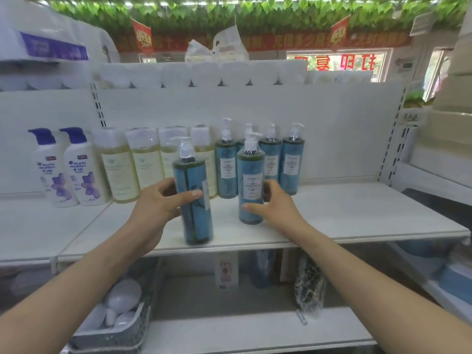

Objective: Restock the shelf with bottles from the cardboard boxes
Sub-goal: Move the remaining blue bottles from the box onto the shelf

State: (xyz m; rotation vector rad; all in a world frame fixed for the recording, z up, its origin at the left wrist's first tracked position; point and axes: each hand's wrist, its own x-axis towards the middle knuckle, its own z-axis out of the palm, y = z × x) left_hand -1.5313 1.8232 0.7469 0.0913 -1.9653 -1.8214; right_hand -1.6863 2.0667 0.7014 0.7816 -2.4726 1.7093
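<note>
White laminate shelf (344, 213), flat and matt, backed by a plain white panel with slotted metal uprights at each side. Left hand (158, 203) grips the left blue bottle (196, 213) at mid-body, thumb across the front and fingers wrapped behind. This bottle is a glossy translucent cylinder sealed in clear film, with a white pump. Its long axis is near vertical, the top leaning slightly left, the label turned to the right and the spout pointing left. Its base sits close to the shelf's front edge; contact with the board cannot be confirmed. Right hand (275, 205) holds the right blue bottle (251, 185) low on the body, thumb in front, fingers curled behind. That bottle is upright, label facing the camera, and stands just in front of the back row of blue bottles (291, 162). Pale yellow square-capped bottles (122, 169) and white bottles with purple pumps (58, 172) stand to the left. Bare board runs from the blue row to the right upright.
</note>
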